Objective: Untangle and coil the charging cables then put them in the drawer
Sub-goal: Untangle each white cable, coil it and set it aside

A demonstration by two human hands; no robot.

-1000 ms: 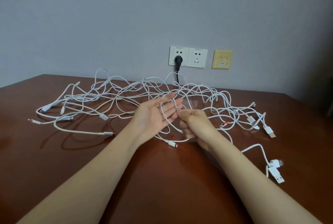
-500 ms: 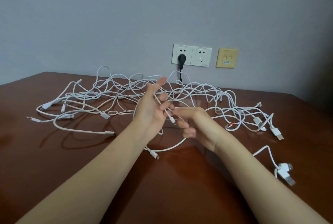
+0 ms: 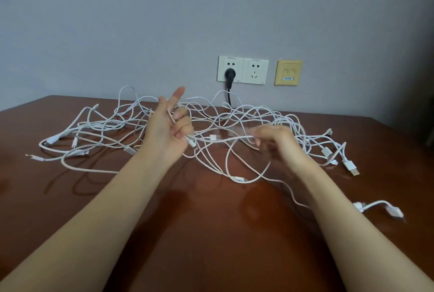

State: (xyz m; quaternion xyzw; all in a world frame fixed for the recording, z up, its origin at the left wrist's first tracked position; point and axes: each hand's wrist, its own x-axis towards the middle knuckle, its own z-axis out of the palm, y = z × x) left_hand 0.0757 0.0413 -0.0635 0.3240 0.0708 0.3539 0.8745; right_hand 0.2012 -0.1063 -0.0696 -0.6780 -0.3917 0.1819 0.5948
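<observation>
A tangle of several white charging cables [image 3: 98,127] sprawls across the brown wooden table [image 3: 211,233]. My left hand [image 3: 170,129] is raised above the pile, its lower fingers curled round one white cable near its plug end, index finger pointing up. My right hand [image 3: 272,140] is blurred and pinches the same cable [image 3: 225,139] further along, so a short stretch runs taut between the hands. Loops of that cable hang down to the table below. No drawer is in view.
Loose USB plugs [image 3: 351,166] lie at the right edge of the pile, and a short white cable [image 3: 378,207] lies apart near my right forearm. A black plug [image 3: 229,73] sits in the wall socket behind, beside a yellow wall plate [image 3: 288,72].
My hands moved apart: the left closed on the cable and rose, the right slid rightward along it, pulling a stretch taut. The cable end on the table lifted.
</observation>
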